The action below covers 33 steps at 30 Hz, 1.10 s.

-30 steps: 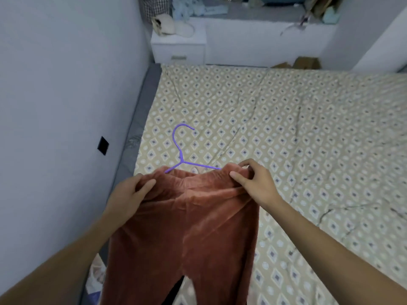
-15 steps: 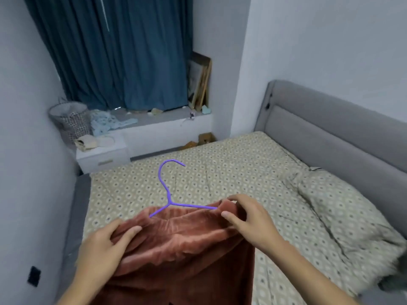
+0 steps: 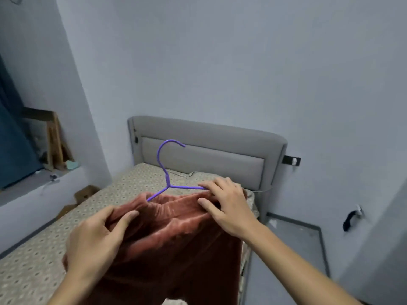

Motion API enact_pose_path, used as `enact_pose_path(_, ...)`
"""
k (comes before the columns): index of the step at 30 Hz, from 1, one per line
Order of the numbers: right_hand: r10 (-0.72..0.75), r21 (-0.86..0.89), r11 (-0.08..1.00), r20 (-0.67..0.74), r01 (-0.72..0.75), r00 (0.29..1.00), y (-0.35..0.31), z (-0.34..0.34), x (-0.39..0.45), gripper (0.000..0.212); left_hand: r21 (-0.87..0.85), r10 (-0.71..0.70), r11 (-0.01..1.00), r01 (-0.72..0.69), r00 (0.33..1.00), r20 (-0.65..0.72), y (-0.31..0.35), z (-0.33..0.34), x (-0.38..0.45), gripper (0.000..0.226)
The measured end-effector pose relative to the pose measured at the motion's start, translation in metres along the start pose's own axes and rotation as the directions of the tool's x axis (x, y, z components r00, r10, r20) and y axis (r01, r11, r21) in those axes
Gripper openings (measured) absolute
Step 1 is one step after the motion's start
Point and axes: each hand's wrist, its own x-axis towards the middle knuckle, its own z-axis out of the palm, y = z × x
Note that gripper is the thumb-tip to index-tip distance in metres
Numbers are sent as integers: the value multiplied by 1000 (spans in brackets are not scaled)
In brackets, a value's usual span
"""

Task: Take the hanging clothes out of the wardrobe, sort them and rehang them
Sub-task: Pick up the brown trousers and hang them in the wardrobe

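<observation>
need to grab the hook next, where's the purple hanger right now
In the head view the purple hanger sits centre frame, hook up before the grey headboard, its arms inside the rust-red trousers held between left hand and right hand.

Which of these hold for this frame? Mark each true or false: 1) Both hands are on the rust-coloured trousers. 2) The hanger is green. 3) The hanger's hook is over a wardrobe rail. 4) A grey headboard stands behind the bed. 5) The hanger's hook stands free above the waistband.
1) True: the left hand and the right hand both grip the waistband of the rust-coloured trousers.
2) False: the hanger is purple.
3) False: the hook hangs on nothing; no rail is in view.
4) True: the grey headboard stands at the head of the bed.
5) True.
</observation>
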Motion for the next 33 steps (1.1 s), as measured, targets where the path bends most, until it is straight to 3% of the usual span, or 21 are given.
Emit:
enact_pose_path(4,102,-94,990,-49,-106,994,48,-59,-32,47,-75,152,986,-147,985,76,79,46,10,35)
enact_pose_path(10,247,-162,948,-167,-274,955,136,-151,-79,50,-194,277,950,-245,948,158,181,136,7,60)
enact_pose_path(14,285,-226,914,-233,-337,930,192,-210,-115,52,-293,371,905,-307,908,193,259,191,-5,49)
enact_pose_path(18,333,-245,882,-284,-404,899,246,-263,-149,51,-365,430,867,-340,880,201,334,243,-22,62)
enact_pose_path(33,510,-297,692,-444,-658,737,405,-382,-248,59,-547,586,758,-355,738,333,560,416,-76,58)
